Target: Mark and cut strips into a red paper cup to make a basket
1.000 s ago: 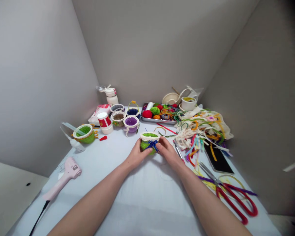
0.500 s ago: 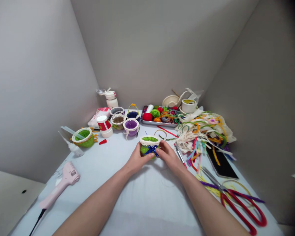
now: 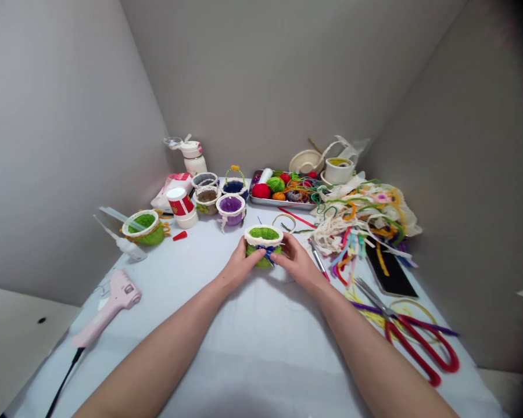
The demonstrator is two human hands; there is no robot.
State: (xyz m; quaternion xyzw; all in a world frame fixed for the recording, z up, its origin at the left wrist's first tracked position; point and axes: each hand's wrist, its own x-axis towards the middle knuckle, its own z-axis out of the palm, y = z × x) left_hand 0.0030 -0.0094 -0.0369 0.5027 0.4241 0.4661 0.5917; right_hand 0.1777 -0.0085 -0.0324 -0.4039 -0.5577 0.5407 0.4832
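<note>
A small green yarn basket (image 3: 264,237) with a cream lace rim and a blue ribbon bow on its front stands on the white table (image 3: 253,342) in the middle. My left hand (image 3: 239,269) cups its left side, with the thumb pressing by the bow. My right hand (image 3: 297,262) holds the right side, its fingers curled against the basket and pinching at the bow. Both hands are closed on the basket.
Behind stand several small baskets (image 3: 230,207), a red and white cup (image 3: 179,204), a green basket (image 3: 143,227) and a metal tray of yarn balls (image 3: 283,191). Ribbons and lace (image 3: 361,223), a dark phone (image 3: 390,273) and red scissors (image 3: 414,342) lie right. A pink glue gun (image 3: 108,305) lies left.
My thumbs have closed in over the blue bow, which is now mostly covered. The view has shifted slightly; the basket stays in place between my hands.
</note>
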